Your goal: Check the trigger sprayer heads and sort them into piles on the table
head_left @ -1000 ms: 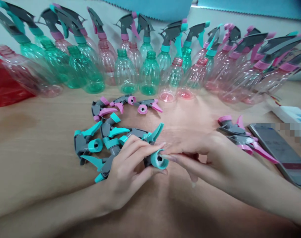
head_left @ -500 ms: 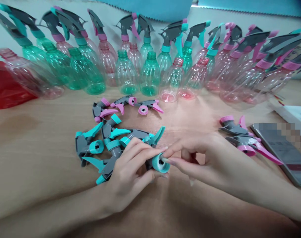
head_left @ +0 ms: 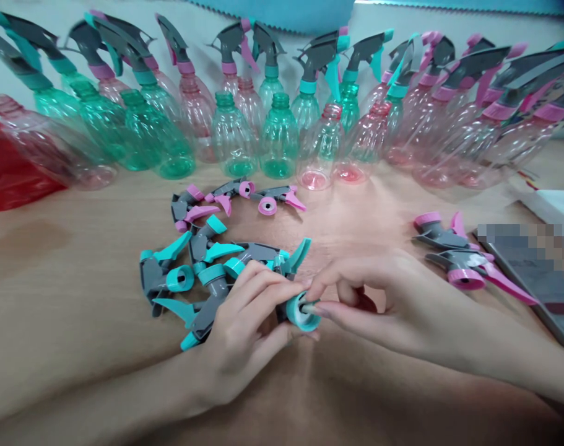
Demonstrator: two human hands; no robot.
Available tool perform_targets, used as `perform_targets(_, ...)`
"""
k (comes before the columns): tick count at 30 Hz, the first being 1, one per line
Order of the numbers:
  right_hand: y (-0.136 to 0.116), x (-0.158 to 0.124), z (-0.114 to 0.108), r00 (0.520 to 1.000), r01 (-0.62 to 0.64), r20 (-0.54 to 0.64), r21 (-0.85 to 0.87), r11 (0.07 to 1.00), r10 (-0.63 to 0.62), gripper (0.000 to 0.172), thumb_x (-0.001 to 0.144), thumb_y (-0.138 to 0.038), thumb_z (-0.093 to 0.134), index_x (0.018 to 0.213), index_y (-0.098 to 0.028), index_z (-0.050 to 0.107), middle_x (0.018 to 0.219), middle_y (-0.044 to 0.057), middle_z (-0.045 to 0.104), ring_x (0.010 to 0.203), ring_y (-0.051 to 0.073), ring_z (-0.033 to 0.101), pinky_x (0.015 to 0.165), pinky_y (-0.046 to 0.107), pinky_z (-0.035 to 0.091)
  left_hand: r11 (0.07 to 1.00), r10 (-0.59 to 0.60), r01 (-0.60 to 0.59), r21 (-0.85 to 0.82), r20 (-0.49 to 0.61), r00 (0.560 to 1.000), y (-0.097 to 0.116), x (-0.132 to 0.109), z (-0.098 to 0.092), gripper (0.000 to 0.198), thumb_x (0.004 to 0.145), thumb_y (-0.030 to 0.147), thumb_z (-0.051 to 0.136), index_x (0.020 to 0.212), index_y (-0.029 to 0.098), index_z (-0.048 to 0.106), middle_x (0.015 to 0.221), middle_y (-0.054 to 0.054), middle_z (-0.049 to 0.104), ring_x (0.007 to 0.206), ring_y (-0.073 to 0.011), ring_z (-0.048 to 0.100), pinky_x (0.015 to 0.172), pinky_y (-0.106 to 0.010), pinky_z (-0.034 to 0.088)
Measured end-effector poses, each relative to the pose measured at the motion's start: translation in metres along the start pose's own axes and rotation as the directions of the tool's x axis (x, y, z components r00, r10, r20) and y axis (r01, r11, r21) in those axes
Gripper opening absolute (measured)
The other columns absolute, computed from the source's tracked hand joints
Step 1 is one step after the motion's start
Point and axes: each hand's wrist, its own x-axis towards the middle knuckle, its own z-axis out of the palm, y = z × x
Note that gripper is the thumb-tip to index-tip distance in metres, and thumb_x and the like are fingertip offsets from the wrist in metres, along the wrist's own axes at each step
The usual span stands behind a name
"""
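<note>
My left hand (head_left: 244, 334) is wrapped round a grey and teal spray head (head_left: 296, 291), with its round teal cap facing me. My right hand (head_left: 379, 297) pinches thumb and forefinger at the cap's opening; whatever small thing is between them is too small to make out. A pile of teal spray heads (head_left: 189, 275) lies just left of my left hand on the wooden table (head_left: 68, 285).
Pink spray heads (head_left: 226, 198) lie behind the pile, and two more pink heads (head_left: 453, 254) lie at the right beside a phone (head_left: 542, 279). Rows of green and pink spray bottles (head_left: 272, 118) line the back. A red bag (head_left: 7, 173) sits at far left.
My right fingertips have closed in on the cap's opening and now pinch right at it. The left hand keeps its hold; the view has shifted slightly.
</note>
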Motion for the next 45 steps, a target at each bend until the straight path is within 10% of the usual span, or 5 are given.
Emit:
perform_targets(22,-0.002,0.004,-0.006,0.977,0.192,0.132,-0.182,0.964,-0.17,0.013,0.088,-0.024,0.057,0.082,-0.02,0.067,0.077,-0.001,0.069,0.073,0.012,0.062,0.066,0.024,0.045,0.995,0.094,-0.088,-0.054,0.128,0.987,-0.003,-0.003,-0.001,0.021,0.086,0.008,0.06,0.105,0.013,0.055,0.093,-0.005,0.058,0.085,-0.0163,0.046,0.077,-0.03,0.043)
perform_targets(41,0.003,-0.02,-0.021,0.925,0.044,0.379,-0.166,0.985,0.023,0.013,0.09,-0.02,0.05,0.09,-0.027,0.061,0.092,-0.003,0.067,0.079,0.013,0.06,0.069,0.024,0.044,0.944,-0.106,0.178,-0.278,0.253,0.962,0.018,-0.005,0.004,0.01,0.084,0.022,0.065,0.09,0.015,0.067,0.087,-0.006,0.064,0.086,-0.0192,0.051,0.082,-0.033,0.044)
perform_targets(45,-0.002,-0.025,-0.028,0.98,0.062,0.198,-0.182,0.981,-0.026,0.011,0.091,-0.028,0.05,0.087,-0.026,0.06,0.077,-0.004,0.063,0.063,0.01,0.056,0.053,0.021,0.039,0.964,-0.143,0.172,-0.203,0.15,0.978,0.014,-0.007,0.002,0.024,0.088,0.028,0.061,0.108,0.016,0.063,0.089,-0.005,0.066,0.086,-0.0197,0.054,0.084,-0.036,0.042)
